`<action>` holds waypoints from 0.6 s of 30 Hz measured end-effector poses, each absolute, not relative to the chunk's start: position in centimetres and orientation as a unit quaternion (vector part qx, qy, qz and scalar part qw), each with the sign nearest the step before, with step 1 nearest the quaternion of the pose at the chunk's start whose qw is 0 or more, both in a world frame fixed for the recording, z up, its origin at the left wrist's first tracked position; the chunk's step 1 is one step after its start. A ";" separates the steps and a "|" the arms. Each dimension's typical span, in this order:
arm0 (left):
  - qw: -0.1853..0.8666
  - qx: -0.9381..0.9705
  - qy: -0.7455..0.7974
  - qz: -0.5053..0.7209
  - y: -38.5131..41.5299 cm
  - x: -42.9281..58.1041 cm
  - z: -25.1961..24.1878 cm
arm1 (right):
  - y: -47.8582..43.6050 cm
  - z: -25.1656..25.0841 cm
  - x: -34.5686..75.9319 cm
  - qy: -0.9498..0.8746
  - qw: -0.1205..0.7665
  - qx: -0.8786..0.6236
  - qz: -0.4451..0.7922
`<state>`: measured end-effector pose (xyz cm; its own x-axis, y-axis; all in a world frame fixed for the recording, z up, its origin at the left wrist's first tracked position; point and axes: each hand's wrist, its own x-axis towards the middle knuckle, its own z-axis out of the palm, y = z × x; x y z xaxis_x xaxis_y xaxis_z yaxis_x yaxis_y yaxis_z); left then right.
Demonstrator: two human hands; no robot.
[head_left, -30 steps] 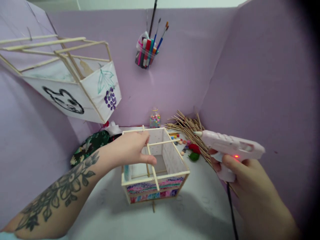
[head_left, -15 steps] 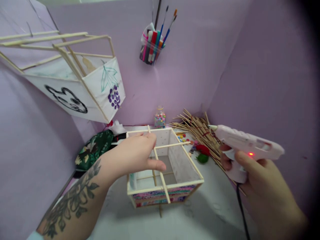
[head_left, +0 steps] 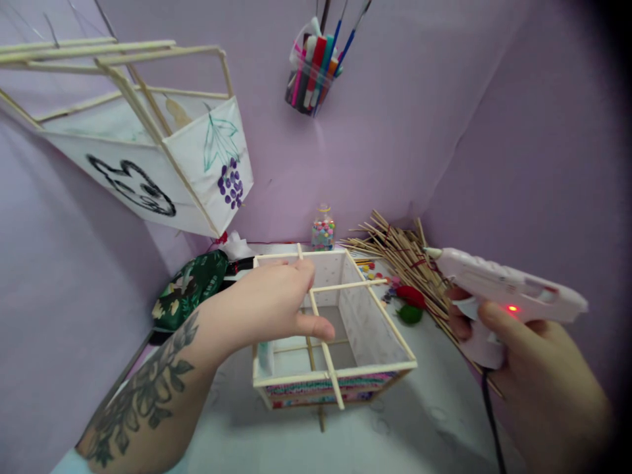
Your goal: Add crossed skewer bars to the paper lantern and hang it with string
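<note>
An open box frame of pale wooden sticks with papered sides (head_left: 376,329) sits on the table before me. Across its top lies a long wooden stick (head_left: 330,368), and a shorter cross stick (head_left: 350,286) meets it and reaches past the right rim. My left hand (head_left: 276,299) is closed over the sticks from the left, thumb pressed along the long one; its other fingertips are partly hidden. In my right hand (head_left: 533,368) is a pale pink glue gun (head_left: 513,286), its red light on. The nozzle points left, beyond the box's right side and apart from it.
At the upper left hangs a stick-framed lantern (head_left: 197,178) with drawn panels. A marker cup (head_left: 311,76) hangs on the wall. Behind the box stand a jar of colourful beads (head_left: 323,229) and a bundle of sticks (head_left: 402,253). A dark green patterned pouch (head_left: 190,289) lies left.
The view has shifted slightly, so most things appear a little farther right. My left hand stays on the sticks, and the glue gun remains in my right hand.
</note>
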<state>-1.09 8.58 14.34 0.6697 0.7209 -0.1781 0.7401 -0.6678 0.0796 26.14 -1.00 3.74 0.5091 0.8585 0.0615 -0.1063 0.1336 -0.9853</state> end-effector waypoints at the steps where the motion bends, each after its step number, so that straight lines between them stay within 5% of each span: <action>1: 0.072 0.910 0.402 -0.065 8.6 -1.1 14.3 | -1.0 3.6 26.1 -0.349 0.666 -0.554 0.356; 10: 0.079 0.913 0.396 -0.052 8.6 -1.2 13.9 | -1.3 4.3 26.9 -0.526 0.471 -0.621 0.341; 18: 0.082 0.911 0.400 -0.062 8.6 -1.1 14.1 | -0.6 3.5 27.5 -0.558 0.443 -0.631 0.305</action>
